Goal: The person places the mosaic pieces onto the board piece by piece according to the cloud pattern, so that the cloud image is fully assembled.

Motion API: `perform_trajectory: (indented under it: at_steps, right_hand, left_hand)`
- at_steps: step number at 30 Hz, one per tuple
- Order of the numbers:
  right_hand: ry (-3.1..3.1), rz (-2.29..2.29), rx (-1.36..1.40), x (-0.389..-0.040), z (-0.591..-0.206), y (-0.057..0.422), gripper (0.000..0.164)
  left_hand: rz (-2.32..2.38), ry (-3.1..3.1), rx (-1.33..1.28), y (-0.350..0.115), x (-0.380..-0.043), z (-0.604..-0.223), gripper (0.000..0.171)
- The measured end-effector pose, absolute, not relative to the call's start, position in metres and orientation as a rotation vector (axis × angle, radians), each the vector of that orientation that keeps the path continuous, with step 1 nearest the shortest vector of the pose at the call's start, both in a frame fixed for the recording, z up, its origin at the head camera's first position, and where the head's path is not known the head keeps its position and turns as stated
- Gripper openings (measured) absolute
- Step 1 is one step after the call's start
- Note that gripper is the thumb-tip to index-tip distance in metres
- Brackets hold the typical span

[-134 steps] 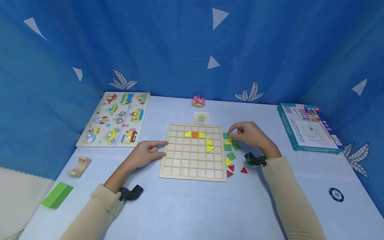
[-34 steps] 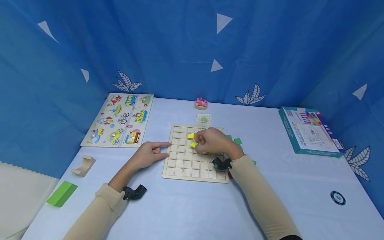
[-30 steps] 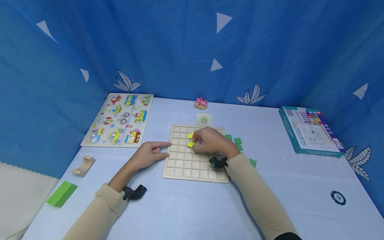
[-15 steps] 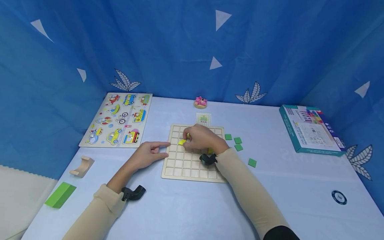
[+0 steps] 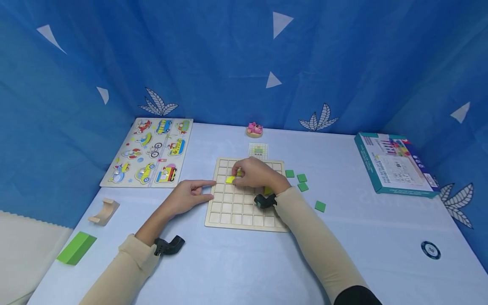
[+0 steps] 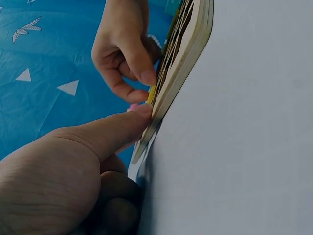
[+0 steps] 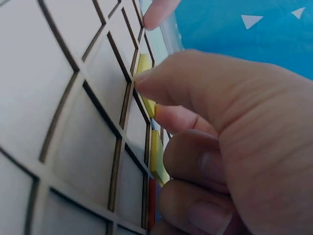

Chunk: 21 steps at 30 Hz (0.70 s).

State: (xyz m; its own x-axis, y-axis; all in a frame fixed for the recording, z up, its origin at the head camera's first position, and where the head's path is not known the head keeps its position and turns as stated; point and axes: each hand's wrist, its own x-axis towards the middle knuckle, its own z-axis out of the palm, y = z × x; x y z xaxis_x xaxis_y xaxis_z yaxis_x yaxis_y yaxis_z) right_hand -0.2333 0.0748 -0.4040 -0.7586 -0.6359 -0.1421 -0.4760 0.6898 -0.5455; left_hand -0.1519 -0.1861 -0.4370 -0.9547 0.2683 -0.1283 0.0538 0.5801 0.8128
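Taking the wooden grid board (image 5: 236,207) on the white surface (image 5: 228,262) as the dial, the left hand (image 5: 184,197) lies at nine o'clock, index finger and thumb extended against the rim and gripping nothing. The right hand (image 5: 253,173) comes in from four o'clock and pinches a yellow tile (image 5: 230,179) towards ten o'clock of the board.

From the head, the right hand hides much of the upper grid. The right wrist view gives two yellow pieces there, one at the thumb tip, the other beyond the fingers, plus an orange-red piece (image 7: 151,205) below them. The left wrist view sees the board almost edge-on, the left thumb touching its rim.

Counted on the surface: four green squares (image 5: 301,178), three grouped between two and three o'clock and one just past three; one printed card (image 5: 258,151) and one pink figurine (image 5: 254,128), both around twelve; one boxed set (image 5: 396,165) near three.
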Motion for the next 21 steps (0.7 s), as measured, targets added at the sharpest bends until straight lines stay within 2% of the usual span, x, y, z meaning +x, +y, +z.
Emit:
perform_trajectory:
  at_steps: [12, 21]
  right_hand:
    - [2.616, -0.737, -0.907, -0.223, -0.397, 0.077, 0.017]
    - [2.646, -0.882, -0.843, -0.197, -0.378, 0.134, 0.018]
  left_hand:
    - [1.32, 2.561, 0.247, -0.189, -0.15, -0.438, 0.043]
    - [1.318, 2.575, 0.274, -0.186, -0.152, -0.438, 0.043]
